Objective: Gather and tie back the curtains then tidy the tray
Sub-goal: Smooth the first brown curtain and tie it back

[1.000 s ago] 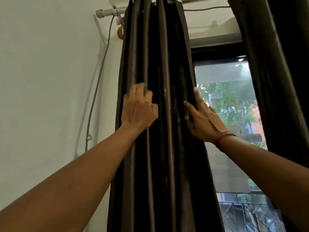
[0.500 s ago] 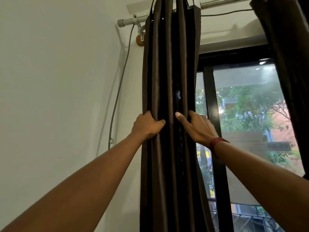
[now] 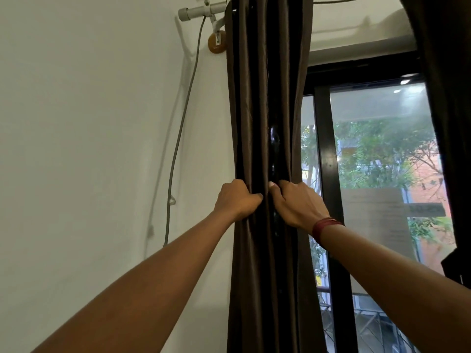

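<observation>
Two bare forearms rise from the lower corners of the frame toward its centre. The left hand [image 3: 237, 200] has its fingers curled around the left-hand folds of a dark brown curtain [image 3: 254, 98], and the right hand [image 3: 297, 205], with red thread bands [image 3: 326, 226] on its wrist, clutches the folds just beside it. The two hands are close together, thumbs almost meeting. The curtain hangs bunched in a narrow column down the middle of the frame. At the upper left a grey curtain rod [image 3: 201, 12] sticks out over a white wall [image 3: 76, 123], where a grey cable [image 3: 178, 136] runs down. A second dark curtain [image 3: 446, 72] fills the right edge. Behind them stands a black window frame [image 3: 328, 161], with trees [image 3: 377, 154] beyond the glass.
</observation>
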